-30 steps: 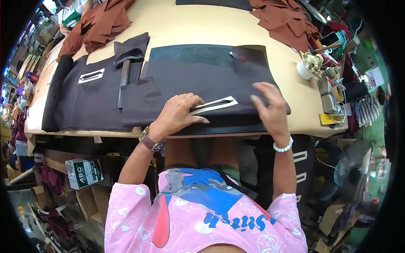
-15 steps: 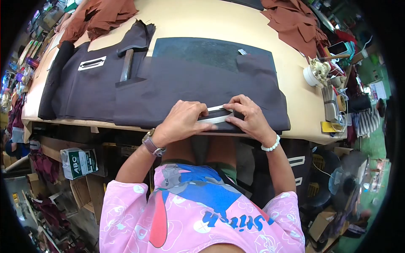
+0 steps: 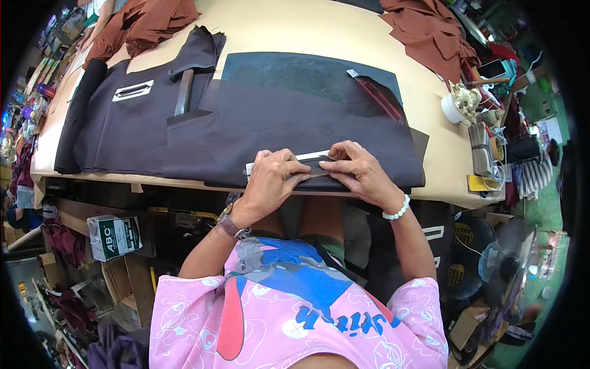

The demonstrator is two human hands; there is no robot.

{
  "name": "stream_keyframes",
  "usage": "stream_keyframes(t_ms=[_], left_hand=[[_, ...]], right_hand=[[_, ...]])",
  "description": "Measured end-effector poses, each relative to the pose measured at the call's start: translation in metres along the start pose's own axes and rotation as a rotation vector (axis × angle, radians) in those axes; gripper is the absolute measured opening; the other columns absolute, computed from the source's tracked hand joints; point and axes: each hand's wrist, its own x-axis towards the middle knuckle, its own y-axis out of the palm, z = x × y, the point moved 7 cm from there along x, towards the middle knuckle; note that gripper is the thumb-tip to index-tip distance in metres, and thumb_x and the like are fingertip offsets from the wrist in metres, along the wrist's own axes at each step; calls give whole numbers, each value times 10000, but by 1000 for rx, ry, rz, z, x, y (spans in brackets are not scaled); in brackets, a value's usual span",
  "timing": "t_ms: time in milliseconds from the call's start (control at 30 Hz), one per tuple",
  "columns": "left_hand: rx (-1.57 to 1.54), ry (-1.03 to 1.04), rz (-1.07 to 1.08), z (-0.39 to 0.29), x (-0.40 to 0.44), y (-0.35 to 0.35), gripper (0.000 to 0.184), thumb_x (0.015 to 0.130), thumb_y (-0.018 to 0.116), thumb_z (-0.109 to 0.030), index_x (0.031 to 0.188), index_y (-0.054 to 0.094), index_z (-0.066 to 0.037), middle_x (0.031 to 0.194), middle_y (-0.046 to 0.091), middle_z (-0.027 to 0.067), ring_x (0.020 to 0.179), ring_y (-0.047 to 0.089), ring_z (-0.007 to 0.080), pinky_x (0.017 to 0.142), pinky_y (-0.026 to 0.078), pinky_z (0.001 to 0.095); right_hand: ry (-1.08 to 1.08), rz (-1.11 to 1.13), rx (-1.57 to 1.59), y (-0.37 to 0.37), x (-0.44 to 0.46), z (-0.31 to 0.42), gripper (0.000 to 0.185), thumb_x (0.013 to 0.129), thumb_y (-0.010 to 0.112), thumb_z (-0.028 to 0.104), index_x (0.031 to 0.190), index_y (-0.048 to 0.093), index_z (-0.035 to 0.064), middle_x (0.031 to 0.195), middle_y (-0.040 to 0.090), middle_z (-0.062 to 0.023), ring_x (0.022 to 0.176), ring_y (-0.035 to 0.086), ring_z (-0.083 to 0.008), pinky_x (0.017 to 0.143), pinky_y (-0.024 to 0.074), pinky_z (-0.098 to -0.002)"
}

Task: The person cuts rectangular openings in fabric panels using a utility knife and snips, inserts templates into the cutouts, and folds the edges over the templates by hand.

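Observation:
A dark purplish-black cloth (image 3: 258,123) lies layered along the table's front edge. On it, close in front of me, a white rectangular strip (image 3: 301,157) frames a slit, partly covered by my fingers. My left hand (image 3: 275,177) is closed, its thumb and index finger pinching the dark cloth at the slit. My right hand (image 3: 359,170) pinches the same cloth just to the right, the fingertips of both hands a short gap apart. Further left on the cloth is a similar white frame (image 3: 133,91) around a slit. A hammer (image 3: 185,92) rests between the two.
A dark green mat (image 3: 289,67) lies under the cloth, with a red ruler-like piece (image 3: 378,95) on it. Rust-brown cloth pieces (image 3: 424,34) are piled at the back. A white cup (image 3: 453,109) and tools stand at the right edge. A box (image 3: 115,237) sits below left.
My left hand has shifted from lying along the white strip to a pinch at the slit. The cloth's right part has moved, uncovering the red piece.

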Motion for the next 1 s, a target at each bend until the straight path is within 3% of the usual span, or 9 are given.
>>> stream_keyframes(t_ms=[100,200,300,533,633,833,1000], left_hand=[[15,23,0,0,-1,-1,113,747,681,-118,857,704,-103,758,565,39,714,507,204,718,334,326],[11,58,8,-1,3,0,101,751,679,-124,847,701,-103,760,564,37,715,513,203,714,333,326],[0,101,34,0,14,2,88,755,676,-134,834,699,-103,760,564,37,721,521,201,715,332,325],[24,136,56,4,13,-7,86,769,663,-148,835,677,-94,758,561,39,731,528,206,724,335,325],[39,29,104,14,1,-19,94,776,656,-154,843,667,-89,756,555,43,750,530,208,724,336,327],[66,66,97,9,3,-21,92,778,655,-155,821,646,-74,750,543,45,762,519,217,721,338,330],[68,-23,127,29,-17,-48,99,768,665,-153,811,635,-70,750,542,42,762,517,222,720,350,332]], right_hand=[[21,38,149,-7,-2,-3,143,749,674,107,869,672,30,973,570,-90,885,548,-259,772,446,-361],[191,-32,114,-12,6,-17,160,756,672,128,887,667,37,984,587,-82,902,556,-251,765,450,-348],[115,-222,-39,-10,13,-15,168,766,667,142,899,662,40,977,589,-76,899,558,-248,759,452,-336],[87,-216,-221,0,9,-15,263,771,675,211,992,643,72,1066,556,-55,1010,509,-241,847,399,-349],[171,-152,-229,1,10,-15,344,768,685,229,1066,622,70,1137,535,-96,1068,498,-269,910,386,-373],[47,-195,-372,27,30,7,503,771,661,375,1180,555,103,1247,459,-134,1174,417,-313,980,328,-423],[198,-203,-417,4,12,-16,597,759,668,436,1232,531,99,1267,448,-152,1197,397,-323,1003,304,-434]])
